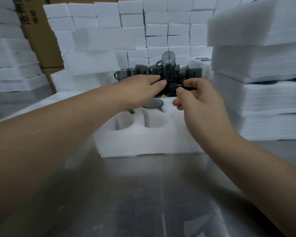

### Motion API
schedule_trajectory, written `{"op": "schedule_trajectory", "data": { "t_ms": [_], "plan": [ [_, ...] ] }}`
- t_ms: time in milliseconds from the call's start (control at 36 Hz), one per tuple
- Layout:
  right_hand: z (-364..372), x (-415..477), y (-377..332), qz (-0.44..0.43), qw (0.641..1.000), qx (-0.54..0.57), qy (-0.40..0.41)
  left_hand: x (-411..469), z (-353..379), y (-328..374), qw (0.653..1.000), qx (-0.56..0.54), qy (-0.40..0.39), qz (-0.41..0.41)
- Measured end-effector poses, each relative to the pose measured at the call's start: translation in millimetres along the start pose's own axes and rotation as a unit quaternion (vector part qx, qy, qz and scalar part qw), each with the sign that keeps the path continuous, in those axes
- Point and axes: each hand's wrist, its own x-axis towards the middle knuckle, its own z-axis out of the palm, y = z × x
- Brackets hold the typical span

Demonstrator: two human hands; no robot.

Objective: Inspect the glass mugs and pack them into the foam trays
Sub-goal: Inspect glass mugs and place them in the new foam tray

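Both over foam tray; L hand grip flat open by mugs; R hand grip half-curled, contents unclear.

Left hand spread flat among smoky glass mugs, right hand loosely curled at a dark mug handle, foam tray with round pockets on grey table, foam stacks around

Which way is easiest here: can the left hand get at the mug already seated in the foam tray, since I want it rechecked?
Probably yes. The left hand hovers just above the seated mug in the foam tray, empty as far as shows, with nothing between them.
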Motion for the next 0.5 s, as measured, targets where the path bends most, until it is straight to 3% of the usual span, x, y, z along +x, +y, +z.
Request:
{"op": "schedule_trajectory", "data": {
  "t_ms": [194,500],
  "plan": [
    [-1.9,-1.5,-2.6,0.002,1.0,-0.017,-0.002,7.4,29.1,8.4,0.987,0.058,-0.153,-0.004],
    [0.0,-14.7,-10.6,-0.101,0.974,-0.193,-0.062,5.6,30.1,16.4,0.99,0.013,-0.139,-0.032]
  ]
}}
